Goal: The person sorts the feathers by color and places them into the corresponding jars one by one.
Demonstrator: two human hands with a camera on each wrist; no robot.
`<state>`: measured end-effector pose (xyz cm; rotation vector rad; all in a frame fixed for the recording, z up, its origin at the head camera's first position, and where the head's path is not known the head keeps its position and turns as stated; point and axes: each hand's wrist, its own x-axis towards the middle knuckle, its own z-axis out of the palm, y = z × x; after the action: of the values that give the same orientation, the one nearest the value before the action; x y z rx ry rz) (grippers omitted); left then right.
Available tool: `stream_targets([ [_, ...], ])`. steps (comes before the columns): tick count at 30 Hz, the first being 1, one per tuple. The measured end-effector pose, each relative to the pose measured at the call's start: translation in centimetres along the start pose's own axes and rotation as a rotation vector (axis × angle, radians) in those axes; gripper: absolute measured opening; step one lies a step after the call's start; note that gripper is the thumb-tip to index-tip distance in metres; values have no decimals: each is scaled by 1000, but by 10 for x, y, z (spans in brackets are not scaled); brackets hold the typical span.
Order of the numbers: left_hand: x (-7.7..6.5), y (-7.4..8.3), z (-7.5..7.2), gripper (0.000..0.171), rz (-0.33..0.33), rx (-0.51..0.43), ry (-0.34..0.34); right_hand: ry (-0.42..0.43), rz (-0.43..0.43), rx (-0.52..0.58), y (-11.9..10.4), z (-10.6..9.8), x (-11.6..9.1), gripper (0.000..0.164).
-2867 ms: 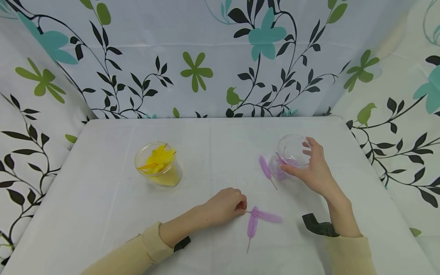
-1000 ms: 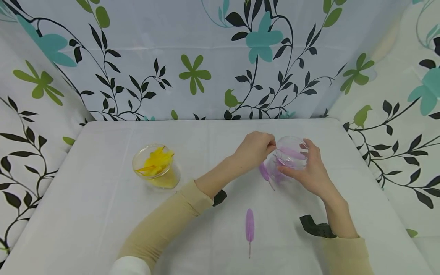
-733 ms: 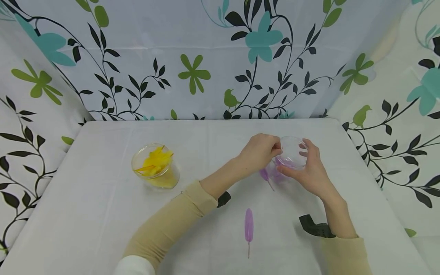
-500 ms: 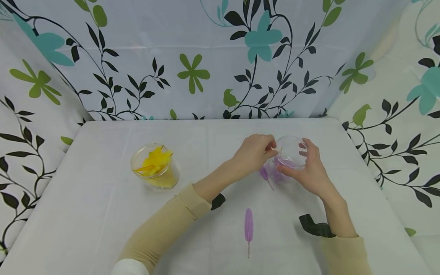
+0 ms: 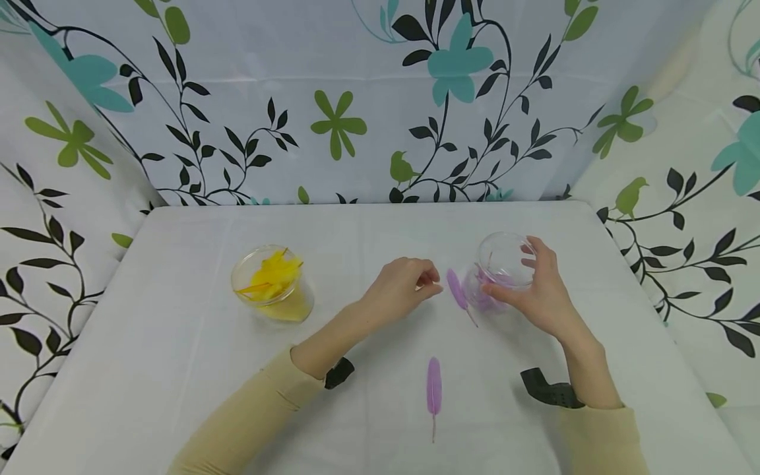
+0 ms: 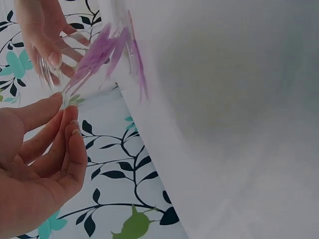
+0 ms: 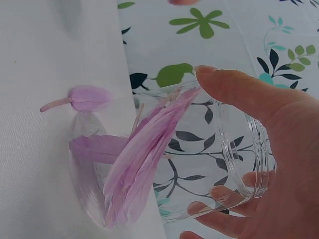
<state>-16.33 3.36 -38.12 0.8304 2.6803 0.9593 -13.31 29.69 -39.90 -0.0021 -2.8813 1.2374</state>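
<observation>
On the right of the table my right hand grips a clear cup, thumb and fingers spread around its upper wall. Purple feathers lean inside it, their shafts toward the rim. My left hand hovers to the cup's left with fingers loosely bent; in the left wrist view nothing shows between thumb and fingertips. One purple feather lies on the table against the cup's left side. Nearer the front, another purple feather lies by itself, shaft toward me.
A second clear cup, filled with yellow feathers, stands at the left of the white-covered table. Patterned curtains hang along the back and both sides.
My left hand picked up the purple feather lying across another, put it into the cup, let go and drew back left. My right hand has kept holding the cup in place.
</observation>
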Motion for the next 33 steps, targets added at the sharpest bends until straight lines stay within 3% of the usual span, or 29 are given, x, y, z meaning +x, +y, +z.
stream_targets([
  [9,-44,-13,29,12,4,80,-147,-4,-2,7,0,-1,1,115],
  [18,-80,-2,56,29,33,229,-256,-7,3,-4,-1,0,0,115],
  [24,-89,8,69,39,79,369,-278,2,-5,-4,2,0,1,115],
  [33,-91,3,62,15,107,382,-249,1,-12,-2,1,0,0,113],
])
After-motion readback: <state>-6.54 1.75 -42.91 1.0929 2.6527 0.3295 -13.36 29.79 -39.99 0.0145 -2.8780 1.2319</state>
